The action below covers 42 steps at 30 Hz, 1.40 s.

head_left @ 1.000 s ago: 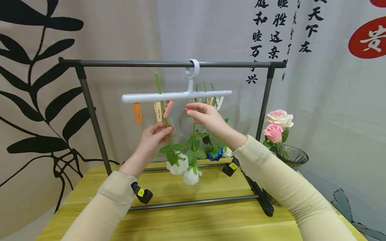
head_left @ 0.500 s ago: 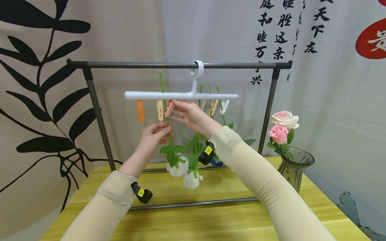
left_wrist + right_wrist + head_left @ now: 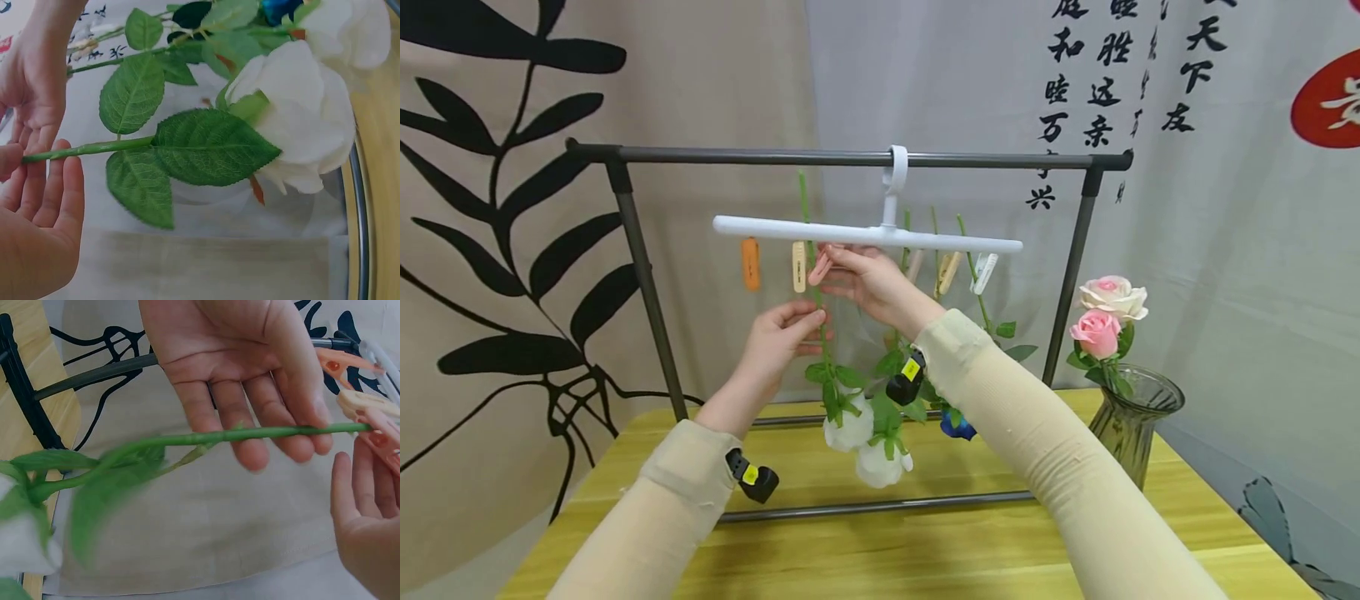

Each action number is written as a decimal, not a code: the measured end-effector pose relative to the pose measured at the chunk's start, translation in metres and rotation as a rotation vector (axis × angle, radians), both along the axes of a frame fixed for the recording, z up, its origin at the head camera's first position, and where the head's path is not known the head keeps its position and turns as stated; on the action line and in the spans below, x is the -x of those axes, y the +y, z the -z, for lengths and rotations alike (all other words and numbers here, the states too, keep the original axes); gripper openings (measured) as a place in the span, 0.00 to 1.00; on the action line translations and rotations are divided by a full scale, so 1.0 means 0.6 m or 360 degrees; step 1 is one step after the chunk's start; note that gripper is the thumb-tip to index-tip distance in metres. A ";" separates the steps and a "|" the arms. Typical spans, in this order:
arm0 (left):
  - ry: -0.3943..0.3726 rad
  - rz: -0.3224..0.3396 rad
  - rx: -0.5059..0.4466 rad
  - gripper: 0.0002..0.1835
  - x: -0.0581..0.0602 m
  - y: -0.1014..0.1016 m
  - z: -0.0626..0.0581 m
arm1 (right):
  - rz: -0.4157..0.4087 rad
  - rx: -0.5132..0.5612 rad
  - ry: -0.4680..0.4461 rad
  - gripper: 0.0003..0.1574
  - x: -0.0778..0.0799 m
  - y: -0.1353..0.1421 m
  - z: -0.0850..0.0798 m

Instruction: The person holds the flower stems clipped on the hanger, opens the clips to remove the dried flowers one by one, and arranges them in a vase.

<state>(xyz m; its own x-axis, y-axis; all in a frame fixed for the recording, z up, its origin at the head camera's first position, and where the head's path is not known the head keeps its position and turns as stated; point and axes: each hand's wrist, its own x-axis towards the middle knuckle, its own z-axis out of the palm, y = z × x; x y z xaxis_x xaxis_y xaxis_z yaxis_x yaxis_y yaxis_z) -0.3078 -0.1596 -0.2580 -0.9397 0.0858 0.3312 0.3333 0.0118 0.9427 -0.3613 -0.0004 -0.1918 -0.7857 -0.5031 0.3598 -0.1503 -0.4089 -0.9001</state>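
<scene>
Gripped between the thumb and fingertips of the left hand (image 3: 778, 333) is the green stem (image 3: 821, 329) of a white rose (image 3: 852, 429) hung head down, at the centre of the head view; in the left wrist view the stem is seen lying across the fingers. At the pink clip (image 3: 819, 267) just above, the right hand (image 3: 863, 283) is placed with thumb and fingertips on it; whether the clip is squeezed cannot be told.

Going from largest to smallest: the yellow bench (image 3: 880, 550) fills the lower frame; the dark rack (image 3: 850, 157) spans the middle; the white hanger (image 3: 865, 235) is hooked on its top bar, tilted down to the right; more clipped flowers (image 3: 958, 423) hang right of centre.

The step in hand is judged to be the stem's handling at the pink clip. Next, the stem would have to be kept steady while the clip's jaws are worked.
</scene>
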 end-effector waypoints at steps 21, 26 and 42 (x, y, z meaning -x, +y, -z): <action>-0.0181 0.0038 0.0215 0.13 -0.042 -0.016 0.098 | 0.0233 0.0068 -0.0037 0.10 0.005 0.018 -0.010; -0.0213 0.0057 0.0240 0.14 -0.065 -0.024 0.112 | 0.0263 0.0013 -0.0047 0.09 0.007 0.019 -0.003; 0.0013 0.0122 0.0238 0.18 -0.084 -0.023 0.035 | 0.0310 -0.0133 -0.0138 0.12 0.001 0.022 0.003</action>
<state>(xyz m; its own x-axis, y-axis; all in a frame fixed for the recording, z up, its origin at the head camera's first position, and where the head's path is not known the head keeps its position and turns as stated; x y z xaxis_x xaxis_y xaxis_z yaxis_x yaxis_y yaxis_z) -0.2573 -0.1732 -0.2790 -0.9257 0.2060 0.3172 0.3465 0.1261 0.9295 -0.3617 0.0131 -0.1936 -0.8970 -0.3643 0.2502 -0.1399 -0.3030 -0.9427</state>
